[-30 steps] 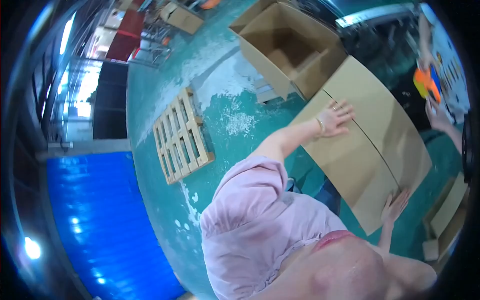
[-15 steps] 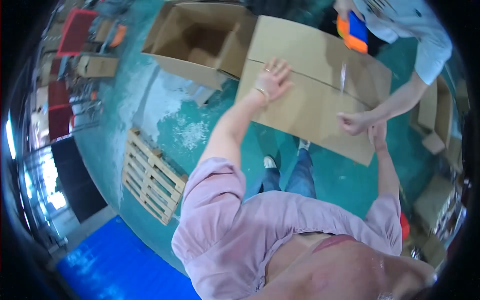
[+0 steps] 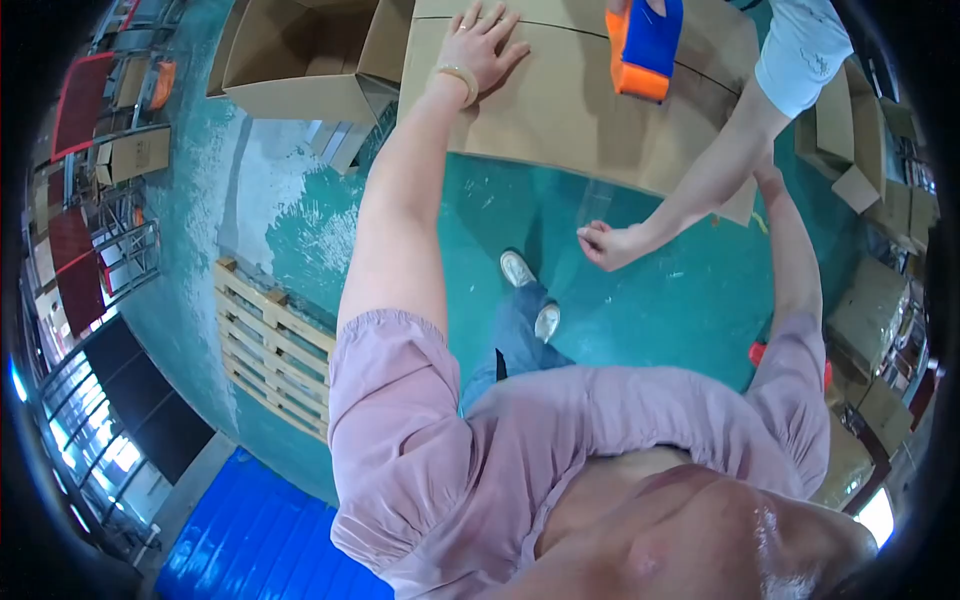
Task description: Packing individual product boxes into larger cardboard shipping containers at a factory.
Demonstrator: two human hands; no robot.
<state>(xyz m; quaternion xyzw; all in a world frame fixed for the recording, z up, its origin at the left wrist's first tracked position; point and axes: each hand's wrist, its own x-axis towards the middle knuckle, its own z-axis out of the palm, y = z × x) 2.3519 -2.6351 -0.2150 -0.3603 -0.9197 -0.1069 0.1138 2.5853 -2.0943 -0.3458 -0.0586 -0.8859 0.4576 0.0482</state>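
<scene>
A large closed cardboard box (image 3: 540,95) stands ahead of me, its top flaps meeting at a seam. My left hand (image 3: 483,50) lies flat on the left part of its top, fingers spread. My right hand (image 3: 768,176) is at the box's near right side, its fingers hidden behind a co-worker's forearm. On the box top is a blue-and-orange tape dispenser (image 3: 645,50), held by the co-worker. The co-worker's other hand (image 3: 612,245) is closed in front of the near edge, with a faint clear strip of tape (image 3: 594,203) beside it.
An open cardboard box (image 3: 300,95) stands to the left of the closed one. A wooden pallet (image 3: 272,345) lies on the green floor, with a blue mat (image 3: 255,535) nearer. More cardboard boxes (image 3: 850,130) are at the right; racks with red panels (image 3: 82,105) line the far left.
The dispenser has come left and nearer over the box. The co-worker's closed hand has moved past the near edge. The view has shifted, and my feet have stepped. My left hand stays on the box.
</scene>
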